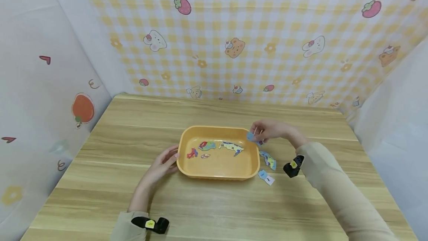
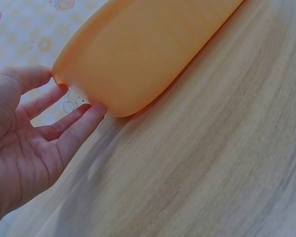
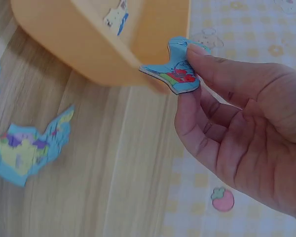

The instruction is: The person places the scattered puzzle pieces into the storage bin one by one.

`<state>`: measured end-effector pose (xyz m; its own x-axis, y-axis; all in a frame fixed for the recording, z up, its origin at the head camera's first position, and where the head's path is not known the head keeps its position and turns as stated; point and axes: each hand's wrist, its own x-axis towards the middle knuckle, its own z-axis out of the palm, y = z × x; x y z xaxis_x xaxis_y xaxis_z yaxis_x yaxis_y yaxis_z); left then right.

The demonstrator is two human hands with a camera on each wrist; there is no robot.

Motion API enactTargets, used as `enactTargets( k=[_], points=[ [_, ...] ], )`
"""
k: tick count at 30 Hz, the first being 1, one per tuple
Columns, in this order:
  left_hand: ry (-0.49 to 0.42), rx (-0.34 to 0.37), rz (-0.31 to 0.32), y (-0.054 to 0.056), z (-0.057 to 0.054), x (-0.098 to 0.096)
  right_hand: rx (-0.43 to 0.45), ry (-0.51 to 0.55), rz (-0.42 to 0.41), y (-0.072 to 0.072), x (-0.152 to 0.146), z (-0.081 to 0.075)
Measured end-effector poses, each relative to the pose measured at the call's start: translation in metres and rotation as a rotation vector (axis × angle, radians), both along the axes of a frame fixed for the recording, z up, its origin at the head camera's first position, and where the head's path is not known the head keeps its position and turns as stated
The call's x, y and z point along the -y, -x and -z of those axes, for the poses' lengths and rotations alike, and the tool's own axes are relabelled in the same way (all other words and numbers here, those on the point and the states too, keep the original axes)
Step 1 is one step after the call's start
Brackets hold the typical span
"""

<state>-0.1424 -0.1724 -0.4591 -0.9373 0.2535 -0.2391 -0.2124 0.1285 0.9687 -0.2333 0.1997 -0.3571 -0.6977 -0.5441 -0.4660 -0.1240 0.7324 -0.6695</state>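
A yellow-orange plastic tray (image 1: 218, 173) stands in the middle of the wooden table, several flat map-like puzzle pieces (image 1: 232, 146) lying inside it. At its left end my left hand (image 1: 166, 160) holds the rim, thumb on the edge and fingertips against the outer wall (image 2: 123, 64). Above the tray's right edge, my right hand (image 1: 271, 129) pinches a light-blue puzzle piece (image 3: 180, 74) with red and green areas between thumb and fingers. On the table under that hand lies a multicoloured puzzle piece (image 3: 29, 148). Another blue-and-white piece (image 1: 266, 177) is closer to the tray's front right corner.
The wooden table (image 1: 140, 122) runs back to a yellow checked cloth (image 1: 214, 66) with cartoon prints. White cloth walls (image 1: 40, 84) stand at both sides. Each wrist carries a black camera band (image 1: 152, 224).
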Motion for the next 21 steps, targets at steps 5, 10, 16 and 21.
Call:
enactTargets(
  k=[5, 10, 16, 21],
  points=[
    [-0.001, -0.007, 0.003, 0.000, 0.000, 0.001, -0.025, -0.018, -0.073, 0.006, 0.022, 0.005],
    [-0.010, 0.005, -0.003, 0.000, 0.000, 0.000, -0.029, -0.024, -0.137, 0.012, 0.042, 0.012],
    [-0.012, 0.002, 0.006, 0.000, -0.002, 0.000, -0.022, -0.024, -0.237, 0.025, 0.061, 0.028],
    [-0.001, 0.003, -0.004, 0.000, -0.002, 0.000, 0.020, -0.071, -0.270, 0.025, 0.081, 0.034]
  ],
)
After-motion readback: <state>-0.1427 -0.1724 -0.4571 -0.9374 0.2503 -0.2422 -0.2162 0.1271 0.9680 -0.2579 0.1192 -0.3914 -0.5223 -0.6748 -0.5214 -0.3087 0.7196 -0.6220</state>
